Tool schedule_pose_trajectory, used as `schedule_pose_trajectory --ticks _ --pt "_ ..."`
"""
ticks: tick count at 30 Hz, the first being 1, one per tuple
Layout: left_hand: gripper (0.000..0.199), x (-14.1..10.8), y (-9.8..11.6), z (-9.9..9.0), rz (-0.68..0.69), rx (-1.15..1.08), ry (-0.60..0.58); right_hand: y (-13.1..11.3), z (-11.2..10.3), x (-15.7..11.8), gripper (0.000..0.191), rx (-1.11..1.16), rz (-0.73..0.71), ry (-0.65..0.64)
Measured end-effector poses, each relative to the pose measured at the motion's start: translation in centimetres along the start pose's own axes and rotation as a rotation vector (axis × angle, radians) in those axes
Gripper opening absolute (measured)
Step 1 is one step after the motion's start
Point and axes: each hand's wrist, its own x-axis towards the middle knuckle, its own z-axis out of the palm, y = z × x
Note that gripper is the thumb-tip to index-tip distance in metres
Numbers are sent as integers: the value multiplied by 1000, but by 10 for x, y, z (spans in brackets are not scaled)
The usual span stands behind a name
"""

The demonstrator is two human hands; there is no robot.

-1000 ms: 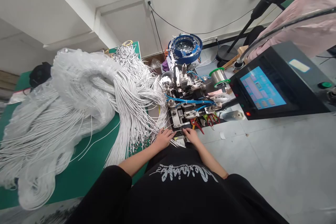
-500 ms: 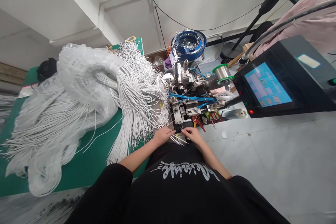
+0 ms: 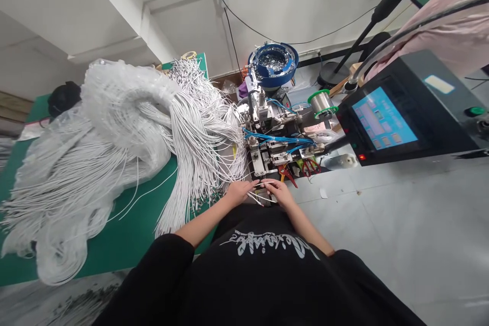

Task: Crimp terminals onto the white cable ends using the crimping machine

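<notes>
My left hand (image 3: 239,192) and my right hand (image 3: 279,192) are close together at the near end of a machine (image 3: 273,137) with metal blocks and blue tubes. A thin white cable (image 3: 266,182) runs between my fingertips. Both hands are closed in a pinch on it. More white cable ends (image 3: 260,197) stick out below my hands. To the left of my left hand a thick bundle of white cables (image 3: 198,163) spreads over the green table (image 3: 143,209). The cable's tip is too small to make out.
Clear plastic bags (image 3: 126,81) wrap the cables on the left. Behind the machine stands a blue feeder bowl (image 3: 274,63). A solder wire spool (image 3: 323,104) and a control box with a touchscreen (image 3: 384,118) are to the right. Red-handled scissors (image 3: 311,167) and orange pliers (image 3: 287,175) lie by the machine.
My hands have moved slightly up and closer together, and a white cable now shows between them. The view has shifted a little.
</notes>
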Motion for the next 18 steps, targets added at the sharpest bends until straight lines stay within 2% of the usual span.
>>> schedule_pose_trajectory --ticks 4,8,12,18 --pt "32 -1 2 0 8 -36 52 4 0 1 39 6 -16 202" --pt "26 -1 4 6 0 -31 91 9 0 1 41 -43 -20 301" --pt "24 2 6 11 -34 -34 77 13 0 1 41 -52 -45 311" --pt "24 5 7 11 -66 -81 17 11 2 2 41 -37 -65 222"
